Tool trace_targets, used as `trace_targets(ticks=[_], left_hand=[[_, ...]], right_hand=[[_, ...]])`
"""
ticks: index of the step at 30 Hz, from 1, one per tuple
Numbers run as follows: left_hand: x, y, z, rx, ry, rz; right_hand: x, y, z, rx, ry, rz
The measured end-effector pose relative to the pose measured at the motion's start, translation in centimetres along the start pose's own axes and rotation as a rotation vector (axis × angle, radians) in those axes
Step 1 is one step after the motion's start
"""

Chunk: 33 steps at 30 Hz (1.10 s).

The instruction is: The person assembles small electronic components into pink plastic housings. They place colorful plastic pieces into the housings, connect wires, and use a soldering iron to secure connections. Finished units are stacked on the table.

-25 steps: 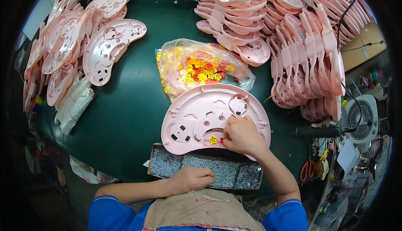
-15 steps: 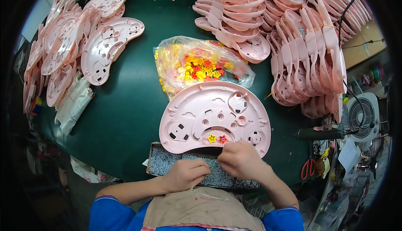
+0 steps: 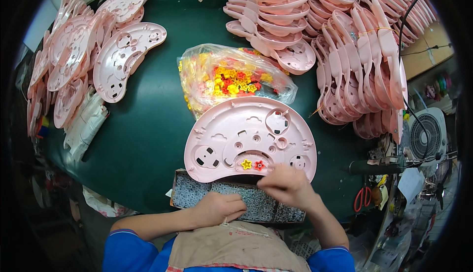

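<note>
A pink curved plastic panel [image 3: 217, 149] lies before me, hollow inner side up. A yellow star-shaped piece [image 3: 247, 164] and a red star-shaped piece [image 3: 259, 165] sit side by side at its inner curve. Over the panel's lower right edge is my right hand [image 3: 289, 186], fingers bent together close to the red star; whatever they may hold is hidden. My left hand [image 3: 220, 208] is curled over the front of a shallow box [image 3: 174, 190] full of small grey parts [image 3: 193, 193]. Its fingertips are turned away, so I cannot see anything in them.
Behind the panel lies a clear plastic bag [image 3: 189, 65] of yellow and red pieces. Pink panels are heaped at the left [image 3: 74, 50] and stacked at the right [image 3: 354, 75]. Red-handled scissors [image 3: 362, 199] hang at the right edge of the green table [image 3: 143, 139], near a fan [image 3: 426, 134].
My right hand has drawn slightly back and right from the red star. My left hand stays almost in place. The whole view has shifted a little.
</note>
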<state>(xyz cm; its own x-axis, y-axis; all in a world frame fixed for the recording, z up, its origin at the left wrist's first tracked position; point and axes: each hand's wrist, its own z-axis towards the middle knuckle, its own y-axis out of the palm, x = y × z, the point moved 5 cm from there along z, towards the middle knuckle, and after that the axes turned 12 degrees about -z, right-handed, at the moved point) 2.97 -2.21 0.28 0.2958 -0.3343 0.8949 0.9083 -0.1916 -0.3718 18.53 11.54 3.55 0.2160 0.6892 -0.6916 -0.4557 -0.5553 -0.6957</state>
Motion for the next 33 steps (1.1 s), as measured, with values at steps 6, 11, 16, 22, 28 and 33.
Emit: trace_targets(ticks=[6, 11, 16, 22, 28, 33], left_hand=[[0.5, 0.5, 0.2, 0.058, 0.099, 0.184], [1.7, -1.0, 0.5, 0.023, 0.124, 0.230], [1.4, -1.0, -0.2, 0.122, 0.240, 0.115], [0.7, -10.8, -4.4, 0.546, 0.269, 0.539], [-7.5, -31.2, -20.5, 1.076, -0.492, 1.113], [-13.4, -35.3, -30.5, 0.948, -0.953, 1.355]], right_hand=[[2.6, 1.5, 4.9, -0.071, -0.175, -0.366], [3.3, 2.5, 6.1, -0.099, -0.206, -0.401], [3.1, 2.6, 6.5, -0.168, -0.150, -0.387], [3.3, 2.7, 6.9, -0.260, -0.074, -0.431], [2.1, 3.4, 8.2, -0.304, -0.040, -0.557], [2.1, 3.4, 8.1, -0.307, -0.012, -0.527]])
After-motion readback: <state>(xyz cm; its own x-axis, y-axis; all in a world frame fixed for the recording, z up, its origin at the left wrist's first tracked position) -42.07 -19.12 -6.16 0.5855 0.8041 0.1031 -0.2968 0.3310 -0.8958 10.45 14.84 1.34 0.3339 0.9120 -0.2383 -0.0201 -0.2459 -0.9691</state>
